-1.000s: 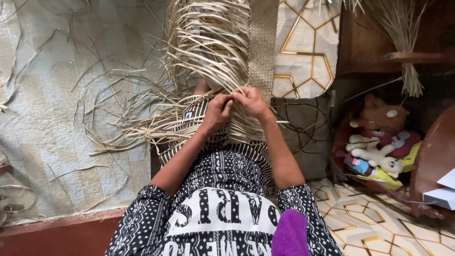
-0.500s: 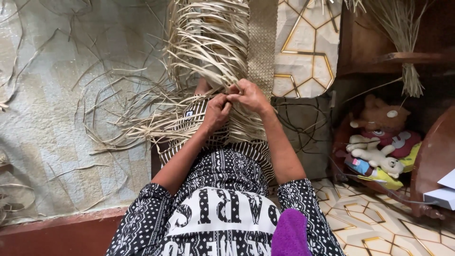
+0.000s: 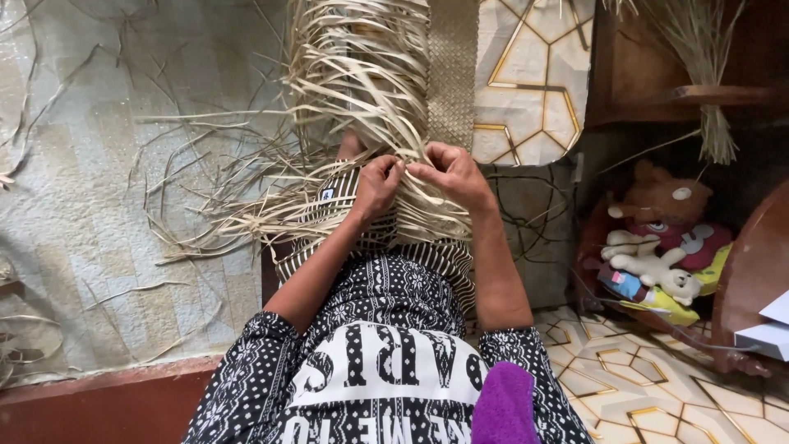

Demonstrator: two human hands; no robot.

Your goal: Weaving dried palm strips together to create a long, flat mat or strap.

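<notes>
**Both hands pinch at the weaving edge of the mat**

The landmark here is the half-woven mat of pale dry palm-leaf strips [image 3: 362, 74], which runs straight away from the person across the lap and onto the floor. Its long axis points ahead, away from the body; its finished, tightly plaited band [image 3: 454, 66] lies along the mat's right side, and loose unwoven strips [image 3: 222, 205] fan out from its near left corner over the grey-green floor covering [image 3: 82, 205].

The left hand [image 3: 376, 187] and the right hand [image 3: 448, 174] meet at the near end of the mat, just over the knees. Both are closed in a pinch: the left fingers curl around a few strips at the mat's edge, and the right thumb and fingertips grip a thin strip just beside them, the two hands almost touching. The strip between them lies crosswise, roughly at right angles to the mat's long axis, and runs from the right hand toward the left, so both are equally near it.

To the right of the mat sit a dark cushion [image 3: 526, 222] and, further off, a heap of soft toys [image 3: 657, 247] under a dark wooden shelf [image 3: 707, 94]
</notes>
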